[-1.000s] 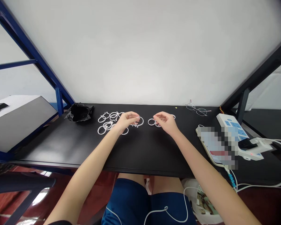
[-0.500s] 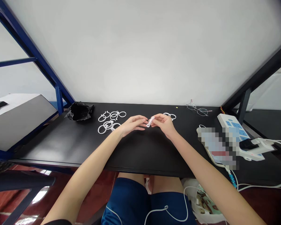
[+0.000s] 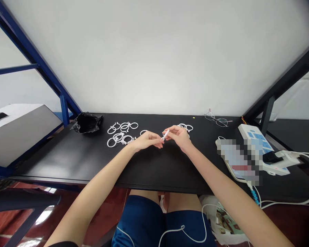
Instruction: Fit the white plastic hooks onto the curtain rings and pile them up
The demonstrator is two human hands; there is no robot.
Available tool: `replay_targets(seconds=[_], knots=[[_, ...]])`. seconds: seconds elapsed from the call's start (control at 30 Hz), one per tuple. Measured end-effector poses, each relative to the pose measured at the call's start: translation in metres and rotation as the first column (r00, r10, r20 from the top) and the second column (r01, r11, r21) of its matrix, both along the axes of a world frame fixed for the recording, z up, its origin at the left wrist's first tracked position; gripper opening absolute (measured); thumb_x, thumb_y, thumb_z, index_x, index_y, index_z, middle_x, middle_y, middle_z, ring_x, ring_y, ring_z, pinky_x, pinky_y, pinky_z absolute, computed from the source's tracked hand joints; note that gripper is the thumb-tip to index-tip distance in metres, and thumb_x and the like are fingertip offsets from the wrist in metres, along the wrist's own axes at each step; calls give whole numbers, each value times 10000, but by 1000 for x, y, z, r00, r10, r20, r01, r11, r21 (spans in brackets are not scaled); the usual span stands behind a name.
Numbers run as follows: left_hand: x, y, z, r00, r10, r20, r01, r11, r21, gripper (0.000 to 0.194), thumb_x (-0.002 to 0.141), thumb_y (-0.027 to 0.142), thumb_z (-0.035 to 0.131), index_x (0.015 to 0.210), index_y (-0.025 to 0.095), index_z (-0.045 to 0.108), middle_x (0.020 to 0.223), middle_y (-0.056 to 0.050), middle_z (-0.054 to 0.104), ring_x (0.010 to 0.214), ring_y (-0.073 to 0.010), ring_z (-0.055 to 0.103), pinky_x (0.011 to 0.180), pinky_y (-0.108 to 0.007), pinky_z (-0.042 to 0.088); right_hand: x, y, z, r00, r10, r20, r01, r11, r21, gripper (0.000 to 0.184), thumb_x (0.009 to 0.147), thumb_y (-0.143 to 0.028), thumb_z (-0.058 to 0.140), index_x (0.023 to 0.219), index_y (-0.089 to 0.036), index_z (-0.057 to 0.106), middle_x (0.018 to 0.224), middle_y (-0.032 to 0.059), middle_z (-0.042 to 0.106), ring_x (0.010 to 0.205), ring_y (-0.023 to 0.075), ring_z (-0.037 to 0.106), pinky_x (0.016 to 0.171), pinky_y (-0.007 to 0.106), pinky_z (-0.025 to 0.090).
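Between my hands, above the black table (image 3: 154, 168), is a white curtain ring (image 3: 166, 134) seen nearly edge-on and tilted. My right hand (image 3: 179, 136) pinches its upper part between thumb and fingers. At the lower end, the thumb and fingertips of my left hand (image 3: 146, 140) are closed on the small eyelet, which they partly hide. Several loose white rings (image 3: 118, 137) lie on the table left of my left hand. One more ring (image 3: 143, 131) shows just behind that hand. Behind my right hand lies another small group of rings (image 3: 189, 128), partly covered.
A crumpled black plastic bag (image 3: 87, 122) stands open at the back left. Eyeglasses (image 3: 221, 122) lie at the back right. A phone (image 3: 234, 159) and a white power strip (image 3: 257, 137) with cables occupy the right side. Blue metal frame bars (image 3: 64, 109) rise at the left.
My left hand's fingers, apart from the ring before, have closed on its lower end. The ring stays in my right hand. Another ring behind my left hand has come into view.
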State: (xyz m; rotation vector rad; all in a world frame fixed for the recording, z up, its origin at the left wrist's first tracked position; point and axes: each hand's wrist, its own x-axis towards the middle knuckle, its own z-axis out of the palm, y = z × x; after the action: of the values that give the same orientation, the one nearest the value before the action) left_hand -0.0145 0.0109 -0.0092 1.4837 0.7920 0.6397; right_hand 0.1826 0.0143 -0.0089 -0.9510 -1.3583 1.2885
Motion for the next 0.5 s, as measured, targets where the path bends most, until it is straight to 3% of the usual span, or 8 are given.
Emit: replay_targets(seconds=[0.2, 0.5], knots=[[0, 0, 0, 1000, -1, -4, 1, 999, 52, 328, 772, 442, 694, 845, 125, 735, 768, -94, 721, 708, -173, 670, 752, -309, 538, 0, 2, -2, 1000, 1, -17, -1, 1000, 0, 312, 620, -408, 814, 773, -169, 684, 821, 64, 736, 665, 171, 683, 635, 321, 581], [2, 3, -11, 999, 11, -36, -7, 994, 108, 343, 782, 461, 672, 847, 127, 723, 768, -91, 726, 699, -164, 667, 715, -276, 519, 1, 3, -6, 1000, -15, 2, 15, 999, 30, 310, 615, -419, 811, 751, -167, 693, 813, 68, 739, 658, 179, 687, 633, 337, 591]])
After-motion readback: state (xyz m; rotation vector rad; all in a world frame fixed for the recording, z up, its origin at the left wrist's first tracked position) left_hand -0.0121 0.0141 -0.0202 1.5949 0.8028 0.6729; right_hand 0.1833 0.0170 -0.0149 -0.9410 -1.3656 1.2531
